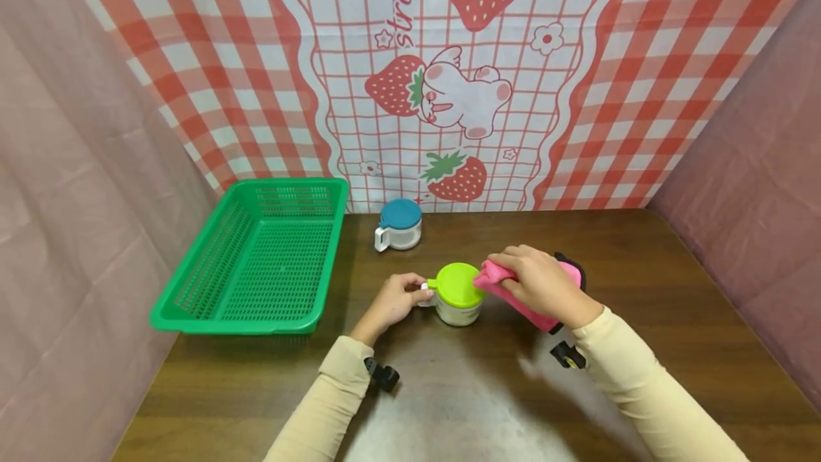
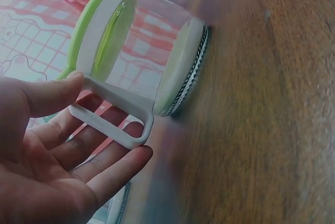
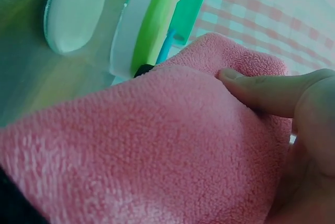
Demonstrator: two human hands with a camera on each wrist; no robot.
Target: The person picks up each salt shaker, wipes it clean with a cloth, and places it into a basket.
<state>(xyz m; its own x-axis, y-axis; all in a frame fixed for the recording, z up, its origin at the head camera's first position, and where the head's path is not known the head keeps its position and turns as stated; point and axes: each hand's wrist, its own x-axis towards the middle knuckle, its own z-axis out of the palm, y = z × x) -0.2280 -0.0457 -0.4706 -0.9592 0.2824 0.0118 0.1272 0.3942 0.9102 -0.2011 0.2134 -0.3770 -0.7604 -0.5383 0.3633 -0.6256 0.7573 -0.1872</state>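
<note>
A clear jar with a lime-green lid (image 1: 460, 285) and a white handle (image 2: 112, 114) stands upright on the wooden table. My left hand (image 1: 396, 299) pinches that handle, thumb on top and fingers behind it. In my right hand (image 1: 537, 282) is a bunched pink cloth (image 3: 157, 135) with black edging, the thumb pressing on it. One end of the cloth is at the right edge of the green lid; whether it touches cannot be told. The jar's contents look pale near its base.
Behind stands a second jar with a blue lid (image 1: 400, 214), its white handle turned left. A green plastic basket (image 1: 327, 262) sits at the left of the table (image 1: 673, 305). A strawberry-print curtain (image 1: 462, 91) hangs along the back.
</note>
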